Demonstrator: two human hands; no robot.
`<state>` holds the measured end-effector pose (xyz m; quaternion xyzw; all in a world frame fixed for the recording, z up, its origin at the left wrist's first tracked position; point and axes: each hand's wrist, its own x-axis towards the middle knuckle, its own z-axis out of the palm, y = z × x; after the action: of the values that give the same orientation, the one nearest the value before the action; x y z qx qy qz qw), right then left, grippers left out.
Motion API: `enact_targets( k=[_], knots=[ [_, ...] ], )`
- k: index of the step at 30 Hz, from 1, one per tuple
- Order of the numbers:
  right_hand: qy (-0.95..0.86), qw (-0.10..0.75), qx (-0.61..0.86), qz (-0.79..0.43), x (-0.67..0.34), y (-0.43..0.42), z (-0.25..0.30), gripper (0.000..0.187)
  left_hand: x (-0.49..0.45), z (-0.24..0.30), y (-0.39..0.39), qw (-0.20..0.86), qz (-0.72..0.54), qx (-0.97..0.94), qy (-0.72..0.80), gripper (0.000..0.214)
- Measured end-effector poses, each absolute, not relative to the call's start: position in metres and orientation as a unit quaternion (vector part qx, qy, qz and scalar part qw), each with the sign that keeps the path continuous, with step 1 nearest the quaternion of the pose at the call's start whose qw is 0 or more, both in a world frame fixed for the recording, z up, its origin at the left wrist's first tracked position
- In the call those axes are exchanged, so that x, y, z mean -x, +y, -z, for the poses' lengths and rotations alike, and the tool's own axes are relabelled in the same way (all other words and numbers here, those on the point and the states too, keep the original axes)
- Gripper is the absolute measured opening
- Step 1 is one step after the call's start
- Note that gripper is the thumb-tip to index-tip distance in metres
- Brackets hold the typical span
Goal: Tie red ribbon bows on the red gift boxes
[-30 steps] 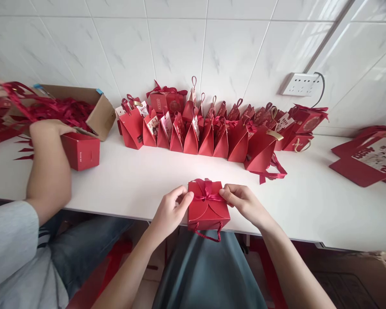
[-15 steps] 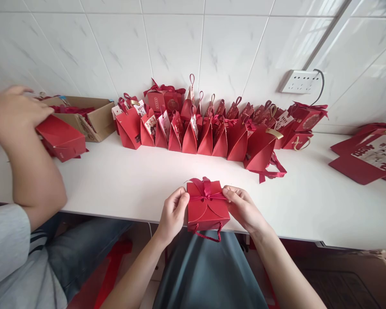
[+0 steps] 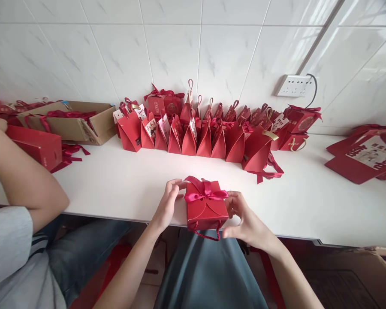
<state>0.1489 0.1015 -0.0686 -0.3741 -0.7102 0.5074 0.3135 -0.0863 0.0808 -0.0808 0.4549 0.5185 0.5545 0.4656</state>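
Red box (image 3: 207, 214): satiny bow (image 3: 206, 195) on top, twisted cord handle (image 3: 207, 237). Left hand (image 3: 167, 205), right hand (image 3: 247, 221) apart, unclenched, flanking it. Cardboard carton (image 3: 66, 128) holds red ribbon (image 3: 71, 114).

A white counter (image 3: 135, 184) carries a bow-tied red box (image 3: 203, 210) at its front edge. Small red packages (image 3: 188, 145) stand in rows farther back, between an open carton (image 3: 105, 126) and piled red packaging (image 3: 349, 169).
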Motion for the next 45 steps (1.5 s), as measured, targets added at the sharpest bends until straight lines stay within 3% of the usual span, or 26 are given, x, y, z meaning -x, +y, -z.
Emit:
enact_targets(
  k=[3, 8, 11, 14, 18, 22, 29, 37, 42, 45],
  knots=[
    [-0.723, 0.295, 0.410, -0.472, -0.150, 0.106, 0.072, 0.067, 0.086, 0.083, 0.081, 0.445, -0.566, -0.449, 0.529, 0.048],
    [-0.621, 0.456, 0.550, -0.323, -0.159, 0.126, 0.080, 0.050, 0.104, 0.083, 0.072, 0.289, -0.623, -0.403, 0.604, 0.043],
    [-0.618, 0.452, 0.539, -0.352, -0.160, 0.127, 0.079, 0.045, 0.109, 0.079, 0.070, 0.266, -0.651, -0.400, 0.588, 0.035],
    [-0.654, 0.436, 0.478, -0.393, -0.153, 0.122, 0.078, 0.046, 0.097, 0.073, 0.073, 0.273, -0.594, -0.462, 0.599, 0.025],
    [-0.688, 0.423, 0.417, -0.417, -0.141, 0.121, 0.074, 0.050, 0.071, 0.062, 0.081, 0.283, -0.533, -0.491, 0.628, 0.028],
    [-0.675, 0.440, 0.451, -0.384, -0.133, 0.124, 0.061, 0.038, 0.059, 0.047, 0.095, 0.260, -0.539, -0.500, 0.626, 0.034],
    [-0.687, 0.348, 0.536, -0.347, -0.122, 0.113, 0.045, 0.047, 0.053, 0.031, 0.113, 0.357, -0.457, -0.546, 0.605, 0.052],
    [-0.681, 0.336, 0.519, -0.392, -0.125, 0.111, 0.048, 0.047, 0.063, 0.047, 0.106, 0.505, -0.479, -0.495, 0.520, 0.059],
    [-0.694, 0.358, 0.509, -0.361, -0.127, 0.112, 0.052, 0.039, 0.067, 0.049, 0.091, 0.407, -0.473, -0.485, 0.612, 0.062],
    [-0.713, 0.422, 0.481, -0.286, -0.127, 0.115, 0.056, 0.036, 0.066, 0.045, 0.074, 0.311, -0.425, -0.498, 0.689, 0.057]
  ],
)
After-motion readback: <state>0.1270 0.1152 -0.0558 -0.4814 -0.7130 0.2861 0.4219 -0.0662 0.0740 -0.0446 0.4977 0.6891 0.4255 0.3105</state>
